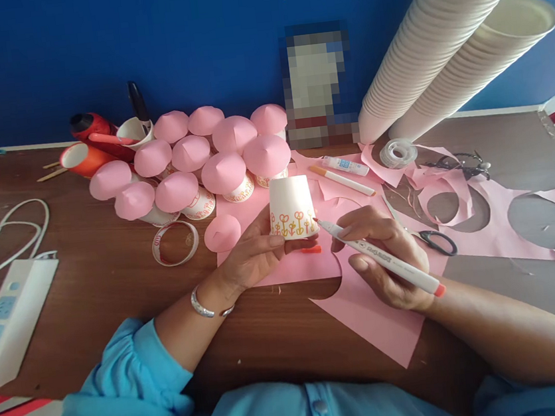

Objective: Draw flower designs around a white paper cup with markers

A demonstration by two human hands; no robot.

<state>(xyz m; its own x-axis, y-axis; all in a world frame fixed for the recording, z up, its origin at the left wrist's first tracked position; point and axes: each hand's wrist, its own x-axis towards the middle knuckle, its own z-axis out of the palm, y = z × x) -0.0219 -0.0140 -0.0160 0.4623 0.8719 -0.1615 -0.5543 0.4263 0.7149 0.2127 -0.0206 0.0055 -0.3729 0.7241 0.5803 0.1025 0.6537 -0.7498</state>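
My left hand (257,250) is closed around a white paper cup (290,196), held upside down with its wide rim at the bottom. Orange and yellow-brown flowers are drawn in a band near that rim. My right hand (393,255) grips a white marker (388,262) with a red end, its tip at the right side of the flower band. Whether the tip touches the cup I cannot tell. Below the cup lies a small red-orange cap (312,249) on pink paper (285,270). Behind stand several decorated cups with pink paper cones (234,135) on top.
Tall stacks of paper cups (439,42) lean against the blue wall at right. Scissors (436,243), a tape roll (398,153), an orange-ended marker (344,180), a glue bottle (345,165) and cut pink sheets (495,210) lie right. A cut cup ring (175,243) and power strip (19,317) lie left.
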